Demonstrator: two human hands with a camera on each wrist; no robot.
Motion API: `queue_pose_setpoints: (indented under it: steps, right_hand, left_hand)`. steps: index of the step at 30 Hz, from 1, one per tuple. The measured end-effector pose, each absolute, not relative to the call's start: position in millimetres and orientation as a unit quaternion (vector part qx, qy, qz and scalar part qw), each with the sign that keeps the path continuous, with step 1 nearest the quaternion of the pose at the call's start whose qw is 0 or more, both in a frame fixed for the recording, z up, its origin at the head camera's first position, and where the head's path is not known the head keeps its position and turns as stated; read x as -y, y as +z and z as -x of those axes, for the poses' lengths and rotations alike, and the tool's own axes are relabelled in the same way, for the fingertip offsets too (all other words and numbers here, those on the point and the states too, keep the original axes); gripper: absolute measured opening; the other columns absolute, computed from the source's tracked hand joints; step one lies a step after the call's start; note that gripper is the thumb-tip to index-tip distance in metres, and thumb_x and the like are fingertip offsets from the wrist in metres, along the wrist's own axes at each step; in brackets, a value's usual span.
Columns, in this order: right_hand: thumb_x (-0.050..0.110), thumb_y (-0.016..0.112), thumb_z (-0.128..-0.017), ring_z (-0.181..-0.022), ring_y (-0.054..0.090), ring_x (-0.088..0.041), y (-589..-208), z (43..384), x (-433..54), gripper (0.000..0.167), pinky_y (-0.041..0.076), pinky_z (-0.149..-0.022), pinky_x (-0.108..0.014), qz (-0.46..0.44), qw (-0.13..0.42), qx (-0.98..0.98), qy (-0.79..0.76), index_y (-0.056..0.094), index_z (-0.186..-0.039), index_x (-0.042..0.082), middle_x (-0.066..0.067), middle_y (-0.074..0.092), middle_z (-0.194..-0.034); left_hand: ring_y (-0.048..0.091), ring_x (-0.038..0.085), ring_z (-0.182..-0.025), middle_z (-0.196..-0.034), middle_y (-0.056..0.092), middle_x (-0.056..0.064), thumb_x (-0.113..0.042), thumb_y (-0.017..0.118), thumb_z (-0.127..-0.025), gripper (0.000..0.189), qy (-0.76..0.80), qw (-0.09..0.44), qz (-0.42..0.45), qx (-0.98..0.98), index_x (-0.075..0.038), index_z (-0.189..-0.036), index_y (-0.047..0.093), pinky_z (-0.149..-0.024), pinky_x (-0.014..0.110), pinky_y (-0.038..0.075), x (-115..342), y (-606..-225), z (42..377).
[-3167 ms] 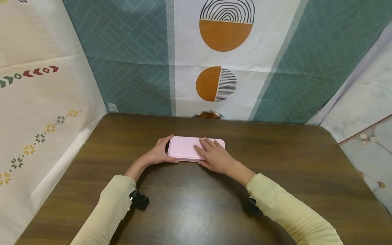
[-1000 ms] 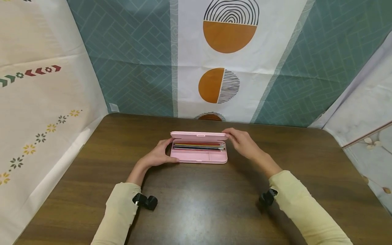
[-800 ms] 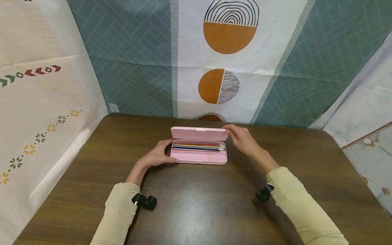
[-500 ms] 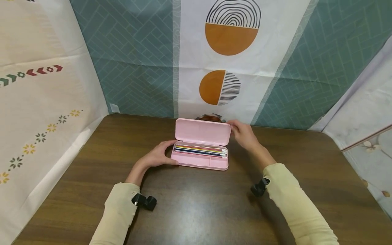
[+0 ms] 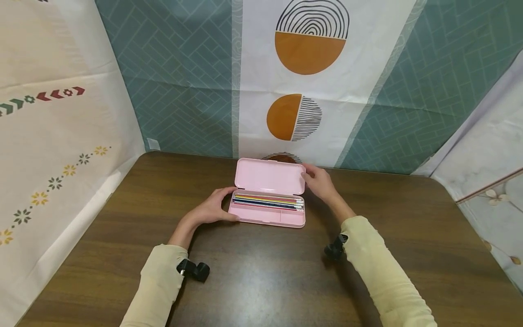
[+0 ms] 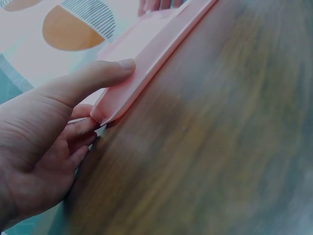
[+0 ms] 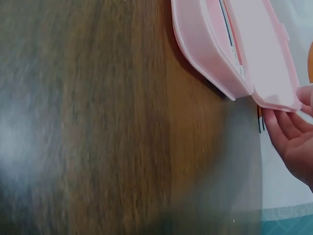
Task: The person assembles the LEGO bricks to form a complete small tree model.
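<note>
Closest, at the bottom of the frame, are two pale yellow sleeves (image 5: 153, 279), each with a small black gadget (image 5: 200, 271) by the wrist. Under them is a shiny brown table (image 5: 261, 277). A bit farther up, left of the middle, the left hand (image 5: 209, 208) grips the left end of a pink pencil case (image 5: 255, 214). Its thumb lies on the near edge and its fingers go round to the back. The case sits flat on the table, near the middle of the frame, with a long part and a little box part along its front. Behind those, in the long back part, a bunch of pencils (image 5: 265, 200) lies side by side, with their white ends to the right. Past them the lid (image 5: 269, 176) stands up, tipped back. Right of the middle, the right hand (image 5: 321, 184) pinches the lid's right edge. I think the step in hand is swinging the lid open, and it looks almost done. The next move seems to call for a gentle let-go of the lid while the left hand holds the case steady. Farthest off, across the top, hangs a green and white cloth (image 5: 185, 91) with orange round shapes.
</note>
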State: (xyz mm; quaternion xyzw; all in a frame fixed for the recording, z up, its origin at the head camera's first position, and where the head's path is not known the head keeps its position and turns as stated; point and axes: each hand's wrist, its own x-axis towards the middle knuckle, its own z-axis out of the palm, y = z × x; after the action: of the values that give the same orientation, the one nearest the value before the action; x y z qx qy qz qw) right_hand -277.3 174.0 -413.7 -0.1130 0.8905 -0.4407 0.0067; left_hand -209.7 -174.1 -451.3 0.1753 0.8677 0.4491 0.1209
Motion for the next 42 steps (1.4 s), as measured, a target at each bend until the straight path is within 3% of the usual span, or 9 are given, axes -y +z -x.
queue_pose_setpoints:
  steps: [7, 14, 20, 23, 29, 37, 42]
  right_hand:
    - [0.012, 0.051, -0.110, -0.141, 0.050, -0.044, -413.2, 281.7, -164.6, 0.052, 0.040, -0.116, -0.054, 0.065, 0.057, -0.893, -0.442, 0.043, -0.154, -0.013, -0.033, 0.051, -0.152]
    - [0.019, 0.050, -0.111, -0.148, 0.042, -0.043, -415.7, 282.9, -161.6, 0.058, 0.036, -0.119, -0.054, 0.046, 0.091, -0.897, -0.430, 0.036, -0.159, -0.011, -0.032, 0.042, -0.160]
    - [0.017, 0.050, -0.111, -0.140, 0.050, -0.042, -417.3, 277.8, -167.5, 0.061, 0.052, -0.105, -0.051, 0.058, 0.102, -0.879, -0.461, 0.029, -0.163, -0.007, -0.032, 0.044, -0.158]
    - [0.015, 0.051, -0.111, -0.136, 0.054, -0.042, -414.3, 273.6, -171.0, 0.061, 0.053, -0.103, -0.051, 0.076, 0.093, -0.884, -0.451, 0.030, -0.164, -0.006, -0.032, 0.048, -0.155]
    - [0.011, 0.056, -0.107, -0.133, 0.057, -0.051, -409.6, 261.7, -181.1, 0.054, 0.044, -0.111, -0.059, 0.116, 0.028, -0.926, -0.358, 0.043, -0.152, -0.015, -0.038, 0.051, -0.149]
    - [-0.001, 0.065, -0.100, -0.112, 0.067, -0.047, -410.6, 238.4, -180.6, 0.036, 0.053, -0.098, -0.058, 0.190, -0.047, -0.922, -0.334, 0.062, -0.133, -0.015, -0.034, 0.066, -0.123]
    - [0.000, 0.072, -0.097, -0.090, 0.066, -0.033, -410.8, 227.5, -169.4, 0.029, 0.058, -0.081, -0.045, 0.247, -0.032, -0.915, -0.317, 0.071, -0.124, -0.010, -0.025, 0.072, -0.112]
  left_hand:
    - [0.032, 0.048, -0.144, -0.154, 0.041, 0.032, -0.024, 0.089, -0.079, 0.098, 0.454, 0.124, -0.170, -0.866, 0.007, -0.157, 0.040, -0.117, 0.067, 0.029, 172.8, -450.4, 208.4]
    - [0.032, 0.048, -0.144, -0.154, 0.041, 0.032, -0.024, 0.089, -0.078, 0.098, 0.454, 0.121, -0.171, -0.866, 0.008, -0.156, 0.040, -0.117, 0.067, 0.029, 173.3, -450.6, 207.0]
    - [0.032, 0.048, -0.144, -0.153, 0.041, 0.032, -0.023, 0.090, -0.077, 0.097, 0.457, 0.119, -0.171, -0.865, 0.008, -0.155, 0.041, -0.117, 0.067, 0.029, 173.0, -451.0, 207.2]
    - [0.032, 0.048, -0.144, -0.153, 0.041, 0.032, -0.023, 0.090, -0.077, 0.097, 0.456, 0.117, -0.167, -0.866, 0.008, -0.154, 0.041, -0.117, 0.067, 0.029, 173.0, -451.2, 206.9]
    - [0.032, 0.048, -0.145, -0.153, 0.042, 0.032, -0.022, 0.093, -0.076, 0.096, 0.461, 0.111, -0.160, -0.866, 0.008, -0.153, 0.044, -0.118, 0.066, 0.029, 172.3, -451.7, 205.6]
    - [0.033, 0.047, -0.144, -0.153, 0.043, 0.032, -0.021, 0.093, -0.075, 0.097, 0.461, 0.108, -0.152, -0.868, 0.008, -0.154, 0.044, -0.118, 0.066, 0.030, 172.1, -450.5, 204.3]
    - [0.033, 0.047, -0.144, -0.152, 0.043, 0.031, -0.022, 0.092, -0.075, 0.098, 0.463, 0.110, -0.154, -0.866, 0.007, -0.154, 0.043, -0.117, 0.066, 0.030, 171.8, -450.7, 204.3]
